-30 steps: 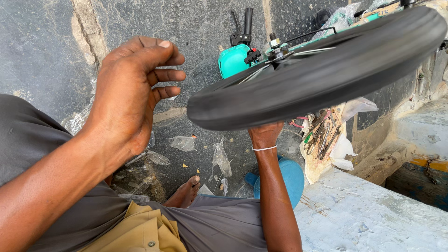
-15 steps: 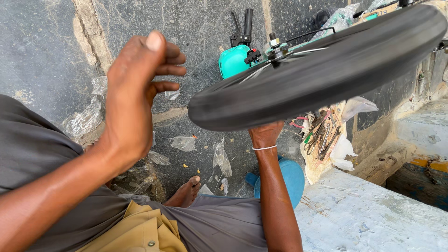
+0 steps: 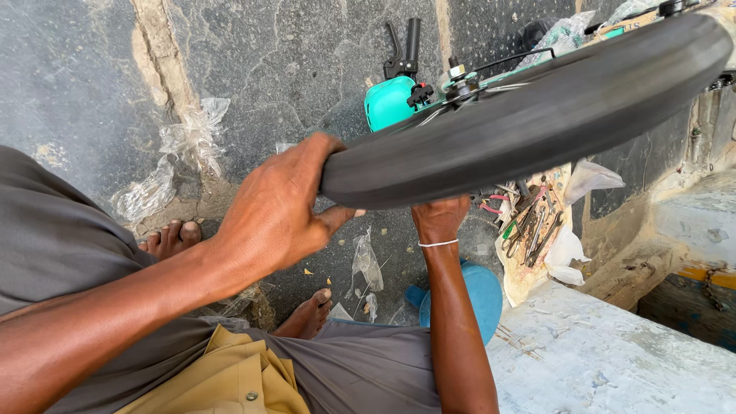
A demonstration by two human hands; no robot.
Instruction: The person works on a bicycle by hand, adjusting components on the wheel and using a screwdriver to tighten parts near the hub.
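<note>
- The black bicycle tyre (image 3: pixel 529 115) was the largest thing in view; it sat fully on its wheel, which was held up edge-on and tilted across the upper right, above the stone ground (image 3: pixel 291 69).
- The teal bicycle frame (image 3: pixel 389 102) with a black brake lever showed just behind the wheel's near end; how the wheel joined it could not be made out.
- The left hand (image 3: pixel 280 207) was cupped over the tyre's near end, fingers curled round the tread and thumb tucked beneath, a firm wrap rather than a flat press.
- The right hand (image 3: pixel 441 217) reached up under the tyre; its fingers were hidden behind the rubber, so whether it gripped or only propped could not be told.
- A spread of hand tools (image 3: pixel 529 226) lay untouched on a cloth near the right forearm, beside a blue stool (image 3: pixel 479 295).
- Judged from this, the tyre looked already seated on the rim, with hand work round the edge under way; no bulge or loose bead showed, though the far side was out of sight.
</note>
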